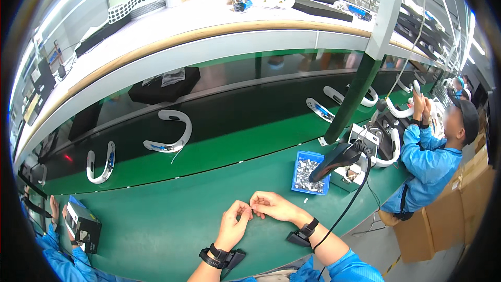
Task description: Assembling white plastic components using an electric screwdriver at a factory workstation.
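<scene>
My left hand and my right hand meet over the green bench, fingertips touching. Both are closed in a pinch; whatever lies between the fingers is too small or hidden to name. Beyond my right hand stands a blue tray filled with small silvery metal pieces. One small pale piece lies on the bench just in front of the tray. A black elongated tool with a cable slants over the tray's right side. Black straps circle both of my wrists.
White curved pieces lie on the dark conveyor beyond the bench. A green post rises at its right. Grey boxes stand beside the tray. Co-workers sit at right and left, near a black box.
</scene>
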Demonstrator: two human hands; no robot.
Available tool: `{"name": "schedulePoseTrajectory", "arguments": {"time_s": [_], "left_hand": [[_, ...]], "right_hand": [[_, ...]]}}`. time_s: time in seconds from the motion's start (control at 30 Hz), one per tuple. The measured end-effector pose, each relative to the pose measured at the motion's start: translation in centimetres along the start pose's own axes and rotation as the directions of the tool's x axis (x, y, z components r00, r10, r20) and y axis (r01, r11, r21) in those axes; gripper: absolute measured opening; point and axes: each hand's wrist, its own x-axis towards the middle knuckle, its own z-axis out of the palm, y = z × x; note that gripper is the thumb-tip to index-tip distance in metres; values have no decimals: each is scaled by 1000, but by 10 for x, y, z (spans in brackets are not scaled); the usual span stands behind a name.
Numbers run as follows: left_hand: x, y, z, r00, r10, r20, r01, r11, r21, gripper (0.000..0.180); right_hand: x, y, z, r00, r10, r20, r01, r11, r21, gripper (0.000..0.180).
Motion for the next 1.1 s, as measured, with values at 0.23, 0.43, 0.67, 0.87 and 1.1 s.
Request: {"name": "schedulePoseTrajectory", "arguments": {"time_s": [0.23, 0.43, 0.67, 0.87, 1.1], "left_hand": [[2, -4, 0, 1000, 2, 5, -2, 1000, 3, 13], [3, -2, 1, 1000, 2, 3, -2, 1000, 17, 11], [4, -3, 2, 1000, -2, 5, 2, 1000, 5, 10], [3, 0, 2, 1000, 5, 3, -5, 1000, 6, 10], [2, -2, 1, 1000, 4, -1, -4, 1000, -8, 11]], "right_hand": [[1, 0, -1, 1000, 2, -4, -2, 1000, 1, 13], [1, 3, -3, 1000, -3, 3, 3, 1000, 14, 15], [1, 2, -3, 1000, -3, 1, 3, 1000, 4, 15], [1, 4, -4, 1000, -2, 6, 2, 1000, 12, 14], [0, 2, -2, 1000, -2, -2, 2, 1000, -4, 13]]}}
